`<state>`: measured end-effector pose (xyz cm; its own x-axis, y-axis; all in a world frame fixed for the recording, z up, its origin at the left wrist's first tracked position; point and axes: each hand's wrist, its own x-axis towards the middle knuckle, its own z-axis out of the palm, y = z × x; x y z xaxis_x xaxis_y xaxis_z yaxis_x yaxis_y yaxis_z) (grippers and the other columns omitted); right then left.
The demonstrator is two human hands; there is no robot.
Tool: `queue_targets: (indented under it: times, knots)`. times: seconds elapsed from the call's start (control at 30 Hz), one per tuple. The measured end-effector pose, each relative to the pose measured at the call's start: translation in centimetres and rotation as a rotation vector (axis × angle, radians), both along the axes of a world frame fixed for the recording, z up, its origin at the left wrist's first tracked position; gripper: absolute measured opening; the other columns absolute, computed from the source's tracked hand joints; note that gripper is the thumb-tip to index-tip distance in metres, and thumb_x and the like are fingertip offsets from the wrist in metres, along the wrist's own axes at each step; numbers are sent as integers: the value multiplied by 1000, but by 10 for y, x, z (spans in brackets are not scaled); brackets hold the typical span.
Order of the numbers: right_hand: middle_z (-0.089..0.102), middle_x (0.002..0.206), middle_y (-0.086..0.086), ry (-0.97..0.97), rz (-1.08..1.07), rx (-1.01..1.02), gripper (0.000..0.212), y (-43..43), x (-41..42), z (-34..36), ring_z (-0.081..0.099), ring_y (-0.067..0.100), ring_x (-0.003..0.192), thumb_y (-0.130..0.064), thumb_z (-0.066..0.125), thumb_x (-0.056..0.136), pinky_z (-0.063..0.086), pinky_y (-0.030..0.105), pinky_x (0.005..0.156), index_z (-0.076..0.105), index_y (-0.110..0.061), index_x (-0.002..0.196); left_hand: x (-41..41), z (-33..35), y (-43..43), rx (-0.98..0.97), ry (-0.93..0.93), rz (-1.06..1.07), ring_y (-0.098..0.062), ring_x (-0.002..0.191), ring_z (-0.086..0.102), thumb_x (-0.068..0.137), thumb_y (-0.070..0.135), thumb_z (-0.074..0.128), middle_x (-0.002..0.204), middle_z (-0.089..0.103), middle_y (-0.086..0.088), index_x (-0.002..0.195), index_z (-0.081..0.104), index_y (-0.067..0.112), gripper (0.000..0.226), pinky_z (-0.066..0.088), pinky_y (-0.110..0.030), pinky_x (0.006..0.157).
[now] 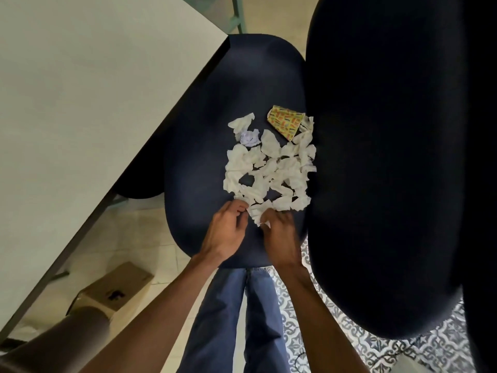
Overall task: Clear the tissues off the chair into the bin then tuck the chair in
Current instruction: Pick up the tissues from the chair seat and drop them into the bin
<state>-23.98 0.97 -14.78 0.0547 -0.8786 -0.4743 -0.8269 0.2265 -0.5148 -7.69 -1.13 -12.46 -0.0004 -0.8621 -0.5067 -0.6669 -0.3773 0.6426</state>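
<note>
Several crumpled white tissues (269, 170) lie in a loose heap on the dark navy chair seat (204, 162). A yellow patterned wrapper (285, 122) rests at the heap's far right, by the chair's tall dark backrest (382, 157). My left hand (228, 230) is at the heap's near edge, fingers curled on a tissue. My right hand (279, 235) sits beside it and pinches the nearest tissue (258, 214). No bin is in view.
A pale table (80, 98) with a dark edge runs along the left, its corner over the seat's far left. A cardboard box (115, 286) lies on the tiled floor below it. Patterned floor tiles (336, 327) show at the lower right.
</note>
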Motion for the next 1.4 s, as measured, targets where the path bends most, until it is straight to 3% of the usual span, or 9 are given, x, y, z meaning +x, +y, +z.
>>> queue_targets:
  times: [0.17,0.33,0.5,0.6,0.83,0.97,1.17,1.3,1.4]
  knots:
    - [64,109,-7,-288,-176,22,33,-2,1,56,62,7,104,-11,70,99,53,21,90,62,-28,126,-19,23,-16,44,221,167,0,105,67,108,32,52,113,72,13,120,68,24,21,53,-19,90]
    - [68,112,-14,-441,-430,-58,24,-22,12,81,72,3,94,-15,78,96,56,14,85,77,-30,115,-35,42,-29,203,517,420,-26,100,73,109,39,49,97,77,-10,101,73,10,39,56,-36,93]
    - [80,96,-15,-517,-575,-8,23,-41,16,85,74,-6,91,-9,74,98,53,8,77,72,-25,114,-44,47,-29,184,517,478,-14,93,77,111,29,46,98,79,-5,114,67,10,28,61,-26,78]
    - [78,96,-14,-420,-447,32,19,-47,7,79,71,-12,82,-8,70,100,52,5,70,70,-19,115,-33,40,-27,192,409,448,-15,81,76,113,23,41,91,75,-9,110,63,10,26,60,-26,70]
    - [44,153,14,115,-81,103,44,-47,-13,6,61,38,124,-15,60,105,56,44,102,56,-21,149,-20,46,-15,181,102,353,-9,68,51,113,39,31,76,54,6,91,54,16,38,39,-27,64]
    - [49,147,15,180,30,125,38,-32,-15,-22,53,36,133,-4,56,102,51,43,110,59,-6,140,-17,55,-10,199,110,402,-11,75,55,112,42,33,82,59,2,89,54,18,39,39,-26,67]
    - [68,107,30,164,38,119,34,2,-2,-18,68,47,104,8,57,89,61,48,74,61,4,123,-7,43,13,325,224,527,-35,95,57,86,42,32,92,59,5,96,66,35,36,44,-42,83]
    - [55,144,28,173,97,135,57,11,0,-12,53,42,136,-7,51,106,50,50,109,36,-7,161,-6,54,26,306,183,468,-14,107,58,107,26,33,117,62,5,123,63,28,35,43,-31,93]
    - [48,151,25,197,155,163,53,16,0,-8,47,41,140,-1,50,102,46,47,114,44,-3,155,-6,56,38,293,144,416,-15,124,55,111,21,35,134,57,2,137,58,24,35,40,-26,100]
